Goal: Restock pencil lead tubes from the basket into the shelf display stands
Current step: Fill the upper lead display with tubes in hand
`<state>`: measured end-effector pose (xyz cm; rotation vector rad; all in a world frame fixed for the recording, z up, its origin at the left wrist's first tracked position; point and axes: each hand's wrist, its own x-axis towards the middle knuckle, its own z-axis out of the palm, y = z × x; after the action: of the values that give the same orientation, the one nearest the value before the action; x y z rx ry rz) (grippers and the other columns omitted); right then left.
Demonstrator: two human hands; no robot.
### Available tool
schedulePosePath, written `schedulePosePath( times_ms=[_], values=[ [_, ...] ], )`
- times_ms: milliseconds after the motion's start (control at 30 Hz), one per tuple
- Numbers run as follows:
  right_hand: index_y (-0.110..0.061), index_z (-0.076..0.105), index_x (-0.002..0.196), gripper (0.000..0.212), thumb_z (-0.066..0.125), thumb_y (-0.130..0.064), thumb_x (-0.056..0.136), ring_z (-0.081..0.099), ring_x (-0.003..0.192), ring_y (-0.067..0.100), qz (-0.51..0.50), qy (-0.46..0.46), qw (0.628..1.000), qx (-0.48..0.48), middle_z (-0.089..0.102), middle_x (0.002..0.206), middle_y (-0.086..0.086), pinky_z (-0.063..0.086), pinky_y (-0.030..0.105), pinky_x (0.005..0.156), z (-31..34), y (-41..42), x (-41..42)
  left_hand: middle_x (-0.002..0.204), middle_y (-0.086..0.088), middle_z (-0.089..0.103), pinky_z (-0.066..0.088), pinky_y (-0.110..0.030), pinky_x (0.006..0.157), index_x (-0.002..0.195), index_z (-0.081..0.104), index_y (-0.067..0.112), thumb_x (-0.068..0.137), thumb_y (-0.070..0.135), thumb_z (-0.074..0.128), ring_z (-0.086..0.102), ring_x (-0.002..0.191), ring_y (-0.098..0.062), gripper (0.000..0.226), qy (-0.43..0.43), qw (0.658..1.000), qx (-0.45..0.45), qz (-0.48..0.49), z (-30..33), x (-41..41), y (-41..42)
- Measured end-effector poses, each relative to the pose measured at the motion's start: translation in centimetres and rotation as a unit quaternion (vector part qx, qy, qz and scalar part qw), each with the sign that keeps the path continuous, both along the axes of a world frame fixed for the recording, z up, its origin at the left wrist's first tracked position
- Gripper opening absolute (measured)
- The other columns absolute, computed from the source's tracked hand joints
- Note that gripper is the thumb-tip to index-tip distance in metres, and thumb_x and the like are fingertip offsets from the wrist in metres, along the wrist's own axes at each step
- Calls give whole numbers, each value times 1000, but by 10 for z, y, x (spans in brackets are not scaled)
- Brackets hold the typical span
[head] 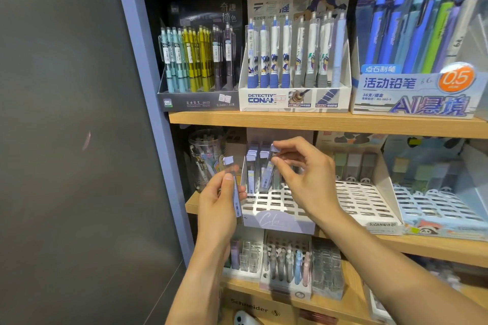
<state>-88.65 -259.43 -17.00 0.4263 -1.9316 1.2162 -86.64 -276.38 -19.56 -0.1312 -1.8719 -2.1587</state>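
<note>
A dark panel (66, 126) and the blue upright (148, 92) walled in my left side. On the upper shelf (317, 123) stood three boxes of mechanical pencils (295, 60), its front edge overhanging my hands. On the middle shelf, a clear jar (207, 155) sat by the upright, and just beside it stood the white display stand (277, 208), its front rows of slots open. My left hand (219, 208) gripped one lead tube (233, 187) upright before the stand's left edge. My right hand (303, 174) pinched a second lead tube (269, 169), clear with a pale lilac cap, tilted over the stand's back rows beside tubes already standing there.
</note>
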Motion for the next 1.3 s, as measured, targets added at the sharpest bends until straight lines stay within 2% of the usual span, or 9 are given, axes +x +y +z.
schedulePosePath(
  times_ms=[233, 400, 633, 733, 833, 900, 1033, 1167, 1300],
  values=[
    [-16, 76, 107, 24, 79, -4, 87, 72, 88, 6, 10, -16, 998, 56, 75, 96, -9, 61, 27, 80, 10, 1, -3, 105, -8, 76, 56, -19, 73, 122, 71, 29, 110, 28, 46, 73, 92, -12, 28, -17, 999, 26, -14, 5, 3, 0],
    [-20, 77, 112, 29, 77, -5, 88, 67, 87, 4, -23, -27, 990, 135, 68, 102, -7, 59, 26, 82, 5, -2, -8, 103, -8, 79, 60, -37, 86, 122, 72, 24, 109, 25, 49, 73, 90, -14, 26, -17, 998, 44, -31, 4, 5, 0],
    [-27, 70, 130, 41, 72, -10, 93, 56, 79, 8, -59, -81, 976, 191, 50, 104, -8, 54, 35, 86, 1, -2, -6, 110, -4, 79, 60, -26, 79, 124, 73, 23, 107, 23, 53, 75, 105, -18, 25, -33, 994, 84, -60, 7, 6, 1],
    [-28, 69, 129, 39, 72, -14, 93, 57, 78, 7, -68, -70, 984, 151, 53, 103, -8, 53, 27, 80, 3, -4, 1, 112, -5, 79, 61, -26, 82, 125, 73, 21, 106, 22, 55, 75, 108, -22, 26, -45, 988, 119, -87, 9, 7, 1],
    [-31, 67, 125, 37, 73, -15, 92, 63, 75, 7, 31, -114, 993, 32, 67, 91, -9, 53, 21, 72, 12, -10, 14, 111, -8, 79, 60, -24, 76, 126, 73, 20, 106, 21, 56, 77, 99, -18, 26, -45, 983, 128, -120, 12, 7, 1],
    [-37, 60, 130, 45, 73, -17, 92, 68, 77, 9, 116, -162, 980, 18, 72, 89, -7, 58, 28, 75, 16, -13, 20, 110, -8, 79, 59, -22, 73, 127, 72, 21, 105, 21, 57, 77, 93, -14, 27, -38, 981, 117, -147, 13, 9, 2],
    [-42, 61, 125, 47, 76, -14, 90, 69, 81, 16, 143, -164, 976, 29, 71, 88, -8, 60, 39, 78, 11, -9, 20, 112, -6, 79, 60, -24, 79, 128, 71, 21, 102, 21, 62, 76, 100, -14, 28, -24, 983, 92, -155, 12, 10, 6],
    [-33, 66, 119, 41, 74, -6, 90, 67, 83, 13, 132, -111, 985, -15, 70, 88, -3, 59, 31, 74, 10, -6, 25, 118, 2, 78, 59, -30, 94, 128, 73, 21, 97, 24, 68, 72, 113, -13, 31, 21, 995, 43, -86, 7, 7, 5],
    [-30, 60, 122, 39, 75, -11, 91, 69, 85, 11, 43, -37, 997, -44, 70, 89, -7, 60, 27, 77, 6, 2, 21, 115, 12, 73, 56, -19, 90, 119, 76, 28, 100, 22, 68, 67, 101, 7, 22, 70, 991, -95, 70, -2, 1, -1]
  ],
)
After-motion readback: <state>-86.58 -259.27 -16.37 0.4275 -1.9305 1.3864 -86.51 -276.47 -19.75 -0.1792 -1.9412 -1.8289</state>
